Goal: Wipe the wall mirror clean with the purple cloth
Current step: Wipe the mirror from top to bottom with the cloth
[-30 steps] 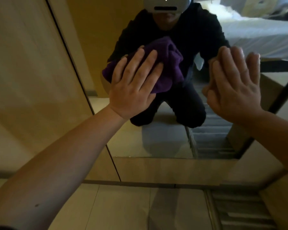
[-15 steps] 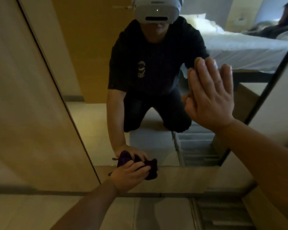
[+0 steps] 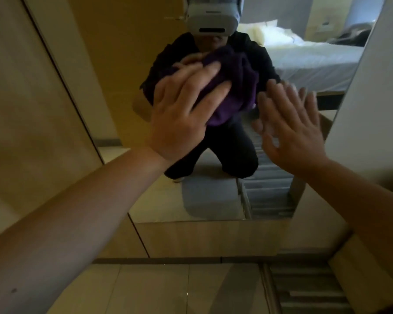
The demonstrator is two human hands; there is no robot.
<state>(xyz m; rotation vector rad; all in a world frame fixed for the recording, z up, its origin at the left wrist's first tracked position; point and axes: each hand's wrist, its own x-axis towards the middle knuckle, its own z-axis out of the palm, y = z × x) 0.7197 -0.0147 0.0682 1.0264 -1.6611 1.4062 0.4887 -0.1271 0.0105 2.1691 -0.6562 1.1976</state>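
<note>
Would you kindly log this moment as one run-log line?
stage: wiping | left hand: presses purple cloth on wall mirror | right hand: open, flat against mirror | cloth: bunched

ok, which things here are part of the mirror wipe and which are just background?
Job:
cloth, purple, pressed to the glass
mirror
left hand, on the cloth
right hand, flat against the mirror

Background:
wood panel beside the mirror
floor tiles
bed, reflection only
</note>
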